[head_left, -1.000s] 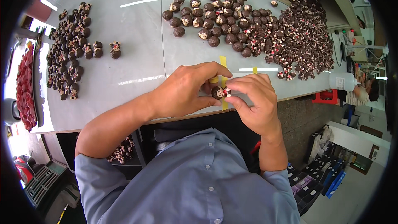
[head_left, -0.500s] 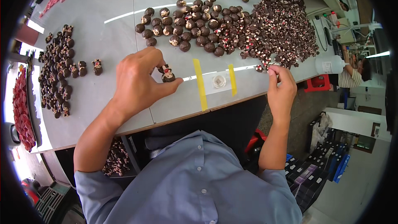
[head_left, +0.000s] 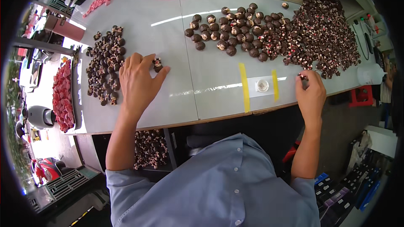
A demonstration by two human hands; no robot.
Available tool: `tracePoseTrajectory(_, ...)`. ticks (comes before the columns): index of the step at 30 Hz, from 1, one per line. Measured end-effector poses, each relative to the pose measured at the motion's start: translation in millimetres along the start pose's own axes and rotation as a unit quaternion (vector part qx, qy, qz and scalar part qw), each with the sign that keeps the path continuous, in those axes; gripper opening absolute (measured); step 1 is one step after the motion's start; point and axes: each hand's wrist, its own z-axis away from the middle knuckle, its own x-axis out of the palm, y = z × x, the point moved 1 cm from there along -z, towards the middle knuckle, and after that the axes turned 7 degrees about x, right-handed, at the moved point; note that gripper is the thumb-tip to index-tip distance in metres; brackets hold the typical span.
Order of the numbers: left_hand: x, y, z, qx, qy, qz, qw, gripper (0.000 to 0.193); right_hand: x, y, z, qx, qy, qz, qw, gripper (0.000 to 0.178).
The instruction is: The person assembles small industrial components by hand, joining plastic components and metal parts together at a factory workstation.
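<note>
Saw left hand (head_left: pixel 136 85) pinching dark assembled piece (head_left: pixel 158 64) beside left pile (head_left: pixel 105 65); right hand (head_left: pixel 310 94) pinching small piece (head_left: pixel 302 76) off big heap (head_left: pixel 324 38) edge, hands well apart

Dark round piece (head_left: pixel 158 64) beside left pile (head_left: pixel 105 65)

The one view comes from a camera on my head, looking steeply down over my chest at the counter (head_left: pixel 210 96) in front of me. It sits close enough that my forearms rise from the lower edge, my left hand (head_left: pixel 136 82) and right hand (head_left: pixel 310 94) both in frame. The wide lens bends the counter's edges and darkens the rim.
</note>
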Motion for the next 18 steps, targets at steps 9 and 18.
tracePoseTrajectory(9,32,60,-54,0.164,0.042,0.119,0.978,0.034,10,0,8,0.131,-0.147,-0.393,0.898,0.023)
tracePoseTrajectory(18,34,73,-42,0.189,-0.016,0.169,0.967,0.025,9,-20,19,-0.023,-0.17,-0.356,0.919,0.031)
